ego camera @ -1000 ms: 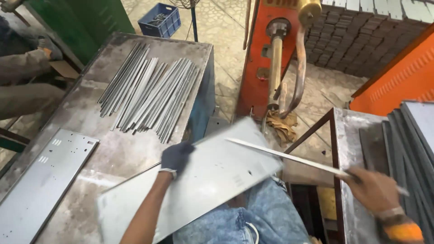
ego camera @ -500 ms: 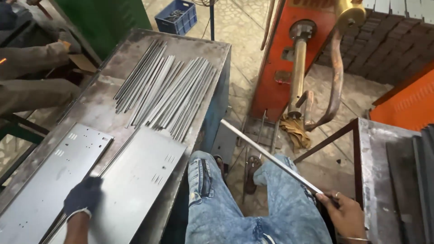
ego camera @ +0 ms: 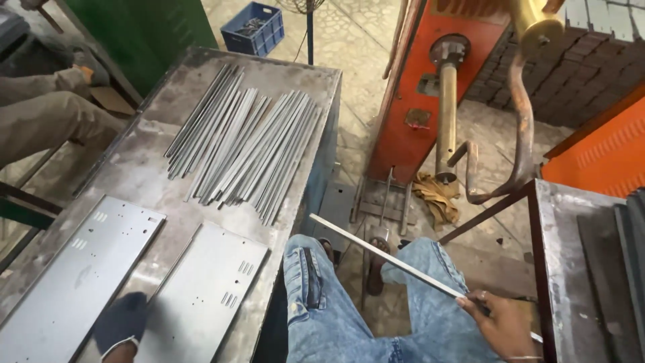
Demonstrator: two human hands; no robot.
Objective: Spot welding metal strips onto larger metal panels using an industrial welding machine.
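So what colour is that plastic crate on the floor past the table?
The crate is blue, seen best in the head view, at the top.

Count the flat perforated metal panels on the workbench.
2. One panel lies at the table's left edge; the other panel lies beside it, the gloved left hand at its near end. None seem hidden.

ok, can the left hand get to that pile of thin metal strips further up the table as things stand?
Probably yes. The gloved left hand rests on the near sheet panel, and only flat table top lies between it and the strip pile. It would need a long forward stretch.
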